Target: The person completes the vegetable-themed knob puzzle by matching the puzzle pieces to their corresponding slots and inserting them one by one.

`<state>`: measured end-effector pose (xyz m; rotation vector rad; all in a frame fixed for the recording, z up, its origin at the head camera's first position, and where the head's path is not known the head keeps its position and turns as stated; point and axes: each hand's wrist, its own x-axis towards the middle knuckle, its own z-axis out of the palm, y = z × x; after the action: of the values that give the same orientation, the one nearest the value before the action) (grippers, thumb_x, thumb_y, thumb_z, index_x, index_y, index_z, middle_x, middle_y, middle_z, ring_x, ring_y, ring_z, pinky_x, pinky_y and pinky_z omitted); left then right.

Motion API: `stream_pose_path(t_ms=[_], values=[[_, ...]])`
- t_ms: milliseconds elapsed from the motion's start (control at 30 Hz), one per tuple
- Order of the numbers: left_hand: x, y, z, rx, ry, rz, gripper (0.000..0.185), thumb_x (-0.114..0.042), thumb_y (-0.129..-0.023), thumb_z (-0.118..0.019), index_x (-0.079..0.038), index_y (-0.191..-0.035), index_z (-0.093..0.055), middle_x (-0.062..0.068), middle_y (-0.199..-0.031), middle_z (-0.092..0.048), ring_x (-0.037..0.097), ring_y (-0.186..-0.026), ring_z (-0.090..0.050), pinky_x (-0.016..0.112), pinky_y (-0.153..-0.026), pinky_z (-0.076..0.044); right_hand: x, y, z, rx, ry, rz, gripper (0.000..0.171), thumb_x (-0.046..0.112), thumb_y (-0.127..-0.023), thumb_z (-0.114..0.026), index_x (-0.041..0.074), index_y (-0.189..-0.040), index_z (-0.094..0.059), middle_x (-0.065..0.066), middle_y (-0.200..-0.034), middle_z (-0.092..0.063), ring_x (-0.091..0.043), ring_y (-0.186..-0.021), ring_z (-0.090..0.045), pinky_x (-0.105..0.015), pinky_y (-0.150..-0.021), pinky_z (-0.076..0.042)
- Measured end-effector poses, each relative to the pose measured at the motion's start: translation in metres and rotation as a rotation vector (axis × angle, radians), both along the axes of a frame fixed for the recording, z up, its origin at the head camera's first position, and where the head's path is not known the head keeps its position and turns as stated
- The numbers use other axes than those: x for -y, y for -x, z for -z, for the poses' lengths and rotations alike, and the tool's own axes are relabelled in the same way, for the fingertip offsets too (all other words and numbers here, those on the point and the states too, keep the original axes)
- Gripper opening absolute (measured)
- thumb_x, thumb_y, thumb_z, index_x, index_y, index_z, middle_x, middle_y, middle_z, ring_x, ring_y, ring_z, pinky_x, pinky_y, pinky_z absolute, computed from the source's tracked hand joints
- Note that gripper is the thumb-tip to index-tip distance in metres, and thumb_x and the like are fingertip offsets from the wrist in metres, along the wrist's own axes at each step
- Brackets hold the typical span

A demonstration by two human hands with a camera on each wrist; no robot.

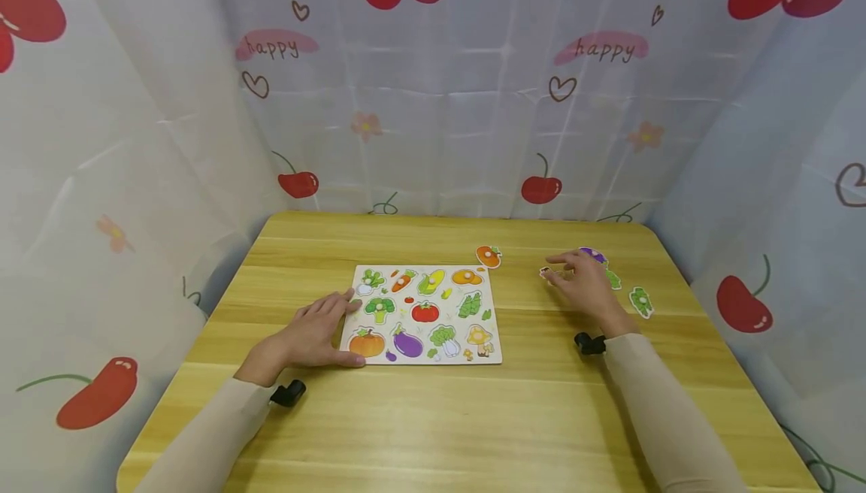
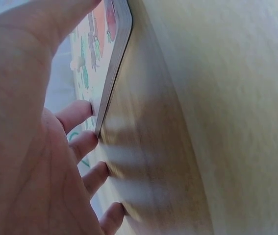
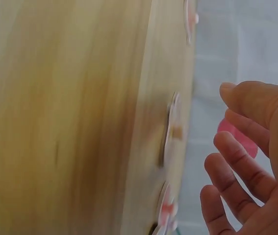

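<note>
- The vegetable puzzle board (image 1: 446, 314) lies flat a little left of the table's middle, a tomato (image 1: 425, 312) picture at its centre, corn (image 1: 431, 282) at twelve o'clock, a mushroom (image 1: 479, 336) near five, a pumpkin (image 1: 367, 343) near seven.
- It looks like thin wood: stiff, light, likely to slide on the smooth tabletop if nudged. Its edges are the place to hold it.
- At the board's nine o'clock, the left hand (image 1: 311, 331) has its fingers spread, fingertips at the side edge and thumb at the lower corner. It touches the board without clamping round it.
- Between two and three o'clock from the board, a small loose piece (image 1: 545, 273) lies partly covered by the right hand (image 1: 587, 286). Thumb and fingers stand apart, holding nothing; the right wrist view shows a gap to the pieces.
- Such pieces should be light, rigid and thin, awkward to lift by the rim; a central knob, where there is one, is the better pinch.
- The orange pumpkin-like piece (image 1: 489, 256) sits between one and two o'clock, at the board's top edge; contact is unclear.
- Farther towards three o'clock are a purple piece (image 1: 593, 255) and a leafy green piece (image 1: 641, 302).
- Beneath everything is the wood-grain table (image 1: 433, 418); a cherry-print curtain (image 1: 433, 125) hangs at twelve.
</note>
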<state>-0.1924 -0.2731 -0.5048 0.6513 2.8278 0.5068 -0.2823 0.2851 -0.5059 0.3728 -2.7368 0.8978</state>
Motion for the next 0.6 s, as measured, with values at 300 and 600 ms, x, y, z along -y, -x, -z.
stream_pose_path(t_ms=[300, 600], values=[[0.000, 0.000, 0.003, 0.006, 0.002, 0.000, 0.121, -0.078, -0.090, -0.088, -0.009, -0.179, -0.042, 0.019, -0.194, -0.028, 0.056, -0.174, -0.034, 0.088, -0.126, -0.036, -0.036, 0.006, 0.012, 0.014, -0.041, 0.059, 0.036, 0.015, -0.108, -0.084, -0.001, -0.140, -0.081, -0.035, -0.135, -0.074, -0.054, -0.122, -0.070, -0.073, -0.108, -0.056], [0.001, 0.001, 0.005, -0.007, 0.007, 0.000, 0.120, -0.079, -0.091, -0.088, -0.009, -0.177, -0.044, 0.020, -0.193, -0.029, 0.055, -0.174, -0.034, 0.087, -0.126, -0.036, -0.046, 0.011, 0.013, 0.001, -0.086, 0.126, 0.031, 0.008, -0.106, -0.084, -0.006, -0.134, -0.082, -0.034, -0.119, -0.075, -0.047, -0.105, -0.071, -0.062, -0.093, -0.057]])
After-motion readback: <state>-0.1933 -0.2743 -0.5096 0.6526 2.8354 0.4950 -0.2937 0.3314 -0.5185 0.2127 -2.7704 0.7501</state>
